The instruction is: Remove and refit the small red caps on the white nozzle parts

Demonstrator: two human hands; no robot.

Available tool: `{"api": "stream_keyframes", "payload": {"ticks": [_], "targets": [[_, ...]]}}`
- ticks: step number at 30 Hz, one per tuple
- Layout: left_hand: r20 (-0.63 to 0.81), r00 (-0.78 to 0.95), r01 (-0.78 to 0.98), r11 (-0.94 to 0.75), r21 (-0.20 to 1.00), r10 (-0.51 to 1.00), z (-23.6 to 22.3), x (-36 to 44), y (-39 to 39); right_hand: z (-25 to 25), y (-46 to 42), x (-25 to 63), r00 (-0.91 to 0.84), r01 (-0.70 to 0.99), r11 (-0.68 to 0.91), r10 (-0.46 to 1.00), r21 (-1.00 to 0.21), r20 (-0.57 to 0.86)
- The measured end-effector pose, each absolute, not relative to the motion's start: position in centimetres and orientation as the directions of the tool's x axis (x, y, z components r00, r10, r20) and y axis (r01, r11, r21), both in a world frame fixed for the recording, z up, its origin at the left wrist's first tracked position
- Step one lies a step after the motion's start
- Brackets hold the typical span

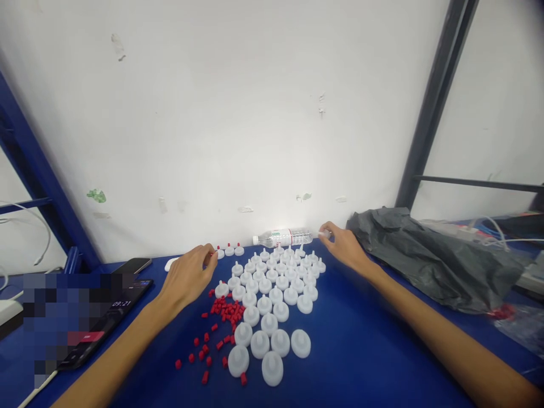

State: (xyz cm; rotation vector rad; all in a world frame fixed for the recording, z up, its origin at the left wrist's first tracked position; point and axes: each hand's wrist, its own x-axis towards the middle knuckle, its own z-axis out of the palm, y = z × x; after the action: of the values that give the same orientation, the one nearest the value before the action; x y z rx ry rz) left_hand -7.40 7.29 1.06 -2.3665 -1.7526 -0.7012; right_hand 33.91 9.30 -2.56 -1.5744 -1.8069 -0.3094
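Note:
Several white plastic caps (272, 294) stand packed together on the blue table (365, 345). Small red plugs (221, 317) lie scattered to their left. My left hand (189, 277) hovers at the far left of the group with fingers curled in a pinch on a small red plug, next to a short row of red-tipped caps (229, 250). My right hand (344, 245) reaches to the far right corner, fingers pinched on a white cap (325, 233) beside a clear water bottle (283, 237) lying on its side.
A crumpled grey plastic bag (429, 258) lies at the right, with a clear bag of red parts (510, 314) nearer the edge. Two phones (106, 323) rest at the left. A white wall rises right behind the table; blue and dark frame posts flank it.

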Motion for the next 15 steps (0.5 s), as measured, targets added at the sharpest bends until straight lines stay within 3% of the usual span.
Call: {"api": "stream_keyframes", "payload": {"ticks": [6, 15], "targets": [[0.323, 0.287, 0.934, -0.339, 0.116, 0.902, -1.1, -8.3, 8.8, -4.1, 10.2, 34.1, -0.043, 0.930, 0.238, 0.827, -0.280, 0.560], [0.290, 0.296, 0.934, -0.339, 0.111, 0.910, -1.5, -8.4, 9.1, -4.2, 10.1, 33.4, -0.088, 0.915, 0.263, 0.870, -0.306, 0.485]]}}
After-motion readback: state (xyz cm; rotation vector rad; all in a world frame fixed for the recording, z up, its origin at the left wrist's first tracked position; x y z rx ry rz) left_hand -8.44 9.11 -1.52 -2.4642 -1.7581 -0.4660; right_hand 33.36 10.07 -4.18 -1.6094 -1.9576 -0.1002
